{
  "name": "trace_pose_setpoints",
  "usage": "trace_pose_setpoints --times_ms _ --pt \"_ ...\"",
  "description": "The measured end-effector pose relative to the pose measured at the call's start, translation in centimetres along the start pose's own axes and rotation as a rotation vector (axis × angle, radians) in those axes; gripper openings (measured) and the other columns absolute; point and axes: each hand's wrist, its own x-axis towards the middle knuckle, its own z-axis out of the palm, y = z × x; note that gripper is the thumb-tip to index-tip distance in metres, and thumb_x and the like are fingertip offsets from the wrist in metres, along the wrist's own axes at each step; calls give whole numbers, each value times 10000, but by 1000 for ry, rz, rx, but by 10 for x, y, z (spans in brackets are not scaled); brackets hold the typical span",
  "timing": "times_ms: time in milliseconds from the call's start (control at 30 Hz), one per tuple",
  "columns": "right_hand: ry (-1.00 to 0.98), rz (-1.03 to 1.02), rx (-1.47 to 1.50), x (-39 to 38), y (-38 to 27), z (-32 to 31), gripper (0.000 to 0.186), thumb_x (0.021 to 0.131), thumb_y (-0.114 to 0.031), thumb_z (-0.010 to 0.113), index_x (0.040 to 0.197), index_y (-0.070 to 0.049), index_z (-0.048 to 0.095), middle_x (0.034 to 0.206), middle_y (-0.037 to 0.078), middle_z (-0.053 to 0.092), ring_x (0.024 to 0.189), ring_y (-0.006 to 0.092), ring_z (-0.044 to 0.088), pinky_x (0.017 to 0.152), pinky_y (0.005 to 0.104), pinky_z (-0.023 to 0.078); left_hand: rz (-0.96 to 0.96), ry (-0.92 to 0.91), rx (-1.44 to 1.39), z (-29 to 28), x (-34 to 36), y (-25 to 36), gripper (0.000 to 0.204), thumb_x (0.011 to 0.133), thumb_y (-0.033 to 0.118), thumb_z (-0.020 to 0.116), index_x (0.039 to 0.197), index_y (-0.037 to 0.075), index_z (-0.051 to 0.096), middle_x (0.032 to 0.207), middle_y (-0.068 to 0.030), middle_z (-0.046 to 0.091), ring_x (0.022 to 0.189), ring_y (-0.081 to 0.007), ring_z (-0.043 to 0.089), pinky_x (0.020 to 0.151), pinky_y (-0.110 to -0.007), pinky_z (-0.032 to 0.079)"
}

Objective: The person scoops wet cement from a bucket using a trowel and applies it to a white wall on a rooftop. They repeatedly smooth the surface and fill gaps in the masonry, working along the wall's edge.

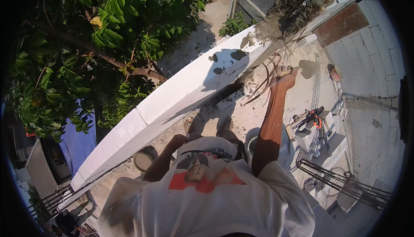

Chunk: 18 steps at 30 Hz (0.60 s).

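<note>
My right arm reaches forward, and my right hand [284, 77] is closed around the handle of a trowel. The trowel's flat grey blade [308, 69] points to the right, over the pale sandy ground. In front of me runs a low wall of white blocks [172, 94], rising from lower left to upper right. Grey mortar dabs [238, 55] sit on its top near the far end, where my head's shadow falls. My left hand [177, 141] is bent in close to my waist beside the wall; its fingers are too dark and small to make out.
A leafy tree [120, 30] overhangs the wall's far side. Round buckets [143, 161] stand by my legs. At right, tools with an orange handle [318, 122] lie on stacked blocks, near a tied rebar cage [323, 170]. A grey block wall [371, 64] closes the right side.
</note>
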Motion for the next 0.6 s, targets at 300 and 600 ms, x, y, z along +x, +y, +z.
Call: trace_pose_setpoints --times_ms 300,600 --pt "257 -178 -11 23 57 -83 293 1045 -362 503 887 -119 457 671 38 497 445 166 448 387 333 369 -713 -336 -355 -48 -27 108 637 901 500 619 1287 -6 585 1159 -267 647 1117 -414 630 955 -480 497" --pt "265 448 -161 138 162 -176 380 992 -413 530 790 -92 501 646 46 503 473 183 519 408 326 401 -932 -661 -99 -37 -2 148 748 882 527 642 1381 -3 472 1240 -290 592 1172 -451 586 983 -504 482"
